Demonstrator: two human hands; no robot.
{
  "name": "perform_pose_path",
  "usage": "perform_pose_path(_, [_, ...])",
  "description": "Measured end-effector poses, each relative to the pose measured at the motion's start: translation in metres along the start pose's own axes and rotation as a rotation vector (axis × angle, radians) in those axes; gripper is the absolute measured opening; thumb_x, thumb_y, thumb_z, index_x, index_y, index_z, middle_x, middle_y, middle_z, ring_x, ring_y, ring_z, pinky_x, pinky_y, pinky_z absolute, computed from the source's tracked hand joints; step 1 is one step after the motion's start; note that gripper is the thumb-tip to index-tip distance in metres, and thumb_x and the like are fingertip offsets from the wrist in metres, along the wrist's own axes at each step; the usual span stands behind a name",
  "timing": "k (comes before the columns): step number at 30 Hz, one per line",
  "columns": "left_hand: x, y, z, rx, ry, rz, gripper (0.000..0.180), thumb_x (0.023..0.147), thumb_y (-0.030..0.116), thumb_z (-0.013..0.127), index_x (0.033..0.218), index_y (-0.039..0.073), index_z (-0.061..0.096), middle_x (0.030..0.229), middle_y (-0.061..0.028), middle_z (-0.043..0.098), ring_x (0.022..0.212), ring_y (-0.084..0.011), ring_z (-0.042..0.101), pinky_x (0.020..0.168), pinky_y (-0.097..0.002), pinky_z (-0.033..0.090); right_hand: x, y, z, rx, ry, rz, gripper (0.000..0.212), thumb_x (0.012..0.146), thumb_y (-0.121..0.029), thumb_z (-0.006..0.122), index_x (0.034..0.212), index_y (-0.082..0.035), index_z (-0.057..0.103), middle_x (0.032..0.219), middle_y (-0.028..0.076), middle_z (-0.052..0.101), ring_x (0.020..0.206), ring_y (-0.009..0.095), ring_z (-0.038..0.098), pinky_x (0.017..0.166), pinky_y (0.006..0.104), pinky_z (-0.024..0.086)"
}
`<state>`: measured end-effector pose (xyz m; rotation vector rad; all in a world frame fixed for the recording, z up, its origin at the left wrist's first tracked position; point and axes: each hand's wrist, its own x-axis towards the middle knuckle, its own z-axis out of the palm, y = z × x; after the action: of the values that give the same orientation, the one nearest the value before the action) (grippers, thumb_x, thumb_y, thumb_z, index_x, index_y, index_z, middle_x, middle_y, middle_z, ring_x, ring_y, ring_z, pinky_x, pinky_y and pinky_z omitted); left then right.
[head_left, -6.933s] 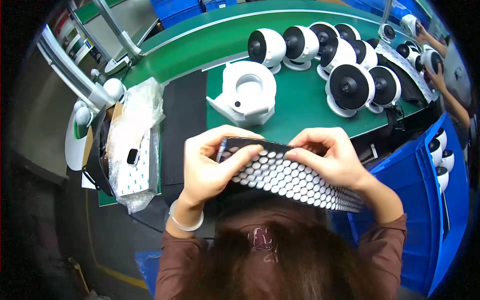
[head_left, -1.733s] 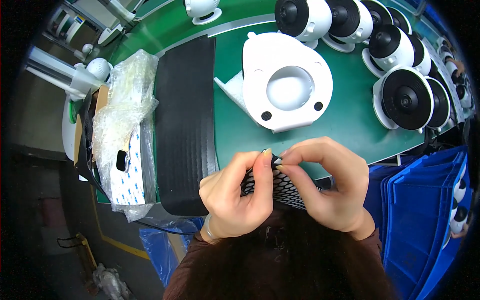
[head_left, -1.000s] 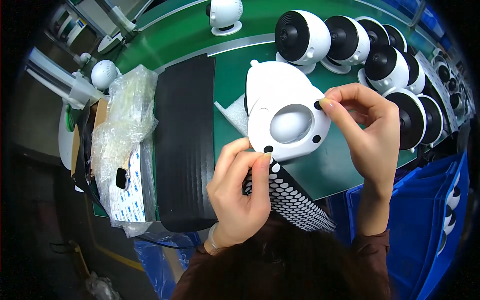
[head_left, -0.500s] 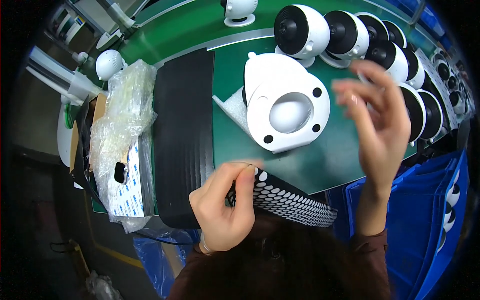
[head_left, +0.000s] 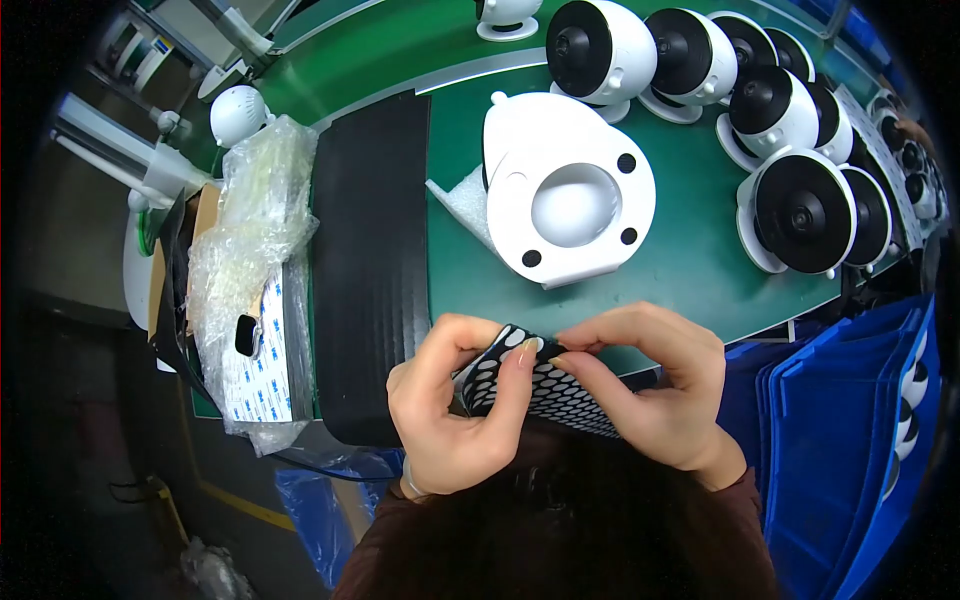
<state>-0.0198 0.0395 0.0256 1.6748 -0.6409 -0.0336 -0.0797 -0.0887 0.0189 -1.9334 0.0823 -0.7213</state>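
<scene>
Both hands are at a black strip patterned with white dots (head_left: 560,400), in front of the green workbench's near edge. My left hand (head_left: 455,410) pinches its upper end between thumb and fingers. My right hand (head_left: 655,385) is closed in a pinch at the same end, close to the left fingertips; whether a small piece sits between its fingers I cannot make out. Beyond them a white camera-like device (head_left: 510,200) lies with its round base turned up. Three black round pads (head_left: 532,259) are on that base. A piece of white foam (head_left: 465,210) is under its left side.
Several white devices with black fronts (head_left: 805,210) stand at the back right. Left of the work area lies a black mat (head_left: 370,260), then bubble-wrapped sheets (head_left: 255,230). Blue bins (head_left: 820,430) stand at the lower right. Another white device (head_left: 507,15) is at the far edge.
My right hand has come down and left from beside the white devices to the dotted strip, its fingers closing. The left hand keeps its pinch, and the strip's end is now curled up.
</scene>
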Motion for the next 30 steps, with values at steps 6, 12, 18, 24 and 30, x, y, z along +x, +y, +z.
perform_pose_path(6, [-0.0032,-0.0029,0.0030,-0.013,0.045,0.038,0.006,0.073,-0.004,0.055,0.075,-0.003,0.050,0.069,-0.0050,0.057,0.061,-0.0035,0.048,0.057,-0.0143,0.036,-0.0013,-0.0006,0.0016,-0.021,0.016,-0.051,0.013,0.060,0.000,0.066,0.070,-0.003,0.059,0.068,0.006,0.059,0.058,0.019,0.057,0.052,0.0263,0.044])
perform_pose_path(12, [-0.0048,-0.0004,0.0035,0.124,0.052,0.135,0.006,0.073,-0.006,0.054,0.075,-0.003,0.049,0.069,-0.0046,0.057,0.062,-0.0033,0.048,0.056,-0.0142,0.035,-0.0044,-0.0035,0.0042,-0.104,0.047,-0.111,0.016,0.058,0.007,0.065,0.070,0.001,0.058,0.070,0.009,0.059,0.061,0.017,0.057,0.055,0.0221,0.043])
perform_pose_path(18, [-0.0023,-0.0057,0.0047,0.123,0.071,0.163,0.006,0.074,-0.004,0.054,0.075,-0.003,0.049,0.065,-0.0020,0.055,0.059,-0.0014,0.046,0.053,-0.0129,0.033,-0.0020,-0.0017,0.0042,-0.078,0.020,-0.103,0.017,0.058,0.008,0.064,0.072,0.002,0.057,0.074,0.011,0.058,0.067,0.018,0.058,0.059,0.0233,0.045])
perform_pose_path(24, [0.0008,-0.0076,0.0051,0.125,0.101,0.207,0.009,0.069,-0.004,0.059,0.072,-0.002,0.051,0.059,-0.0056,0.056,0.049,-0.0063,0.053,0.045,-0.0179,0.039,-0.0016,-0.0011,0.0050,-0.060,0.041,-0.083,0.015,0.059,0.010,0.062,0.072,0.003,0.056,0.074,0.011,0.058,0.068,0.019,0.057,0.062,0.0250,0.045])
perform_pose_path(30, [0.0007,-0.0037,0.0068,0.124,0.103,0.150,0.007,0.073,-0.003,0.056,0.073,-0.002,0.049,0.062,-0.0006,0.054,0.056,0.0002,0.043,0.049,-0.0124,0.031,0.0040,0.0053,0.0075,-0.114,0.083,-0.188,0.015,0.060,0.004,0.065,0.070,-0.003,0.056,0.069,0.006,0.057,0.058,0.020,0.056,0.052,0.0264,0.044])
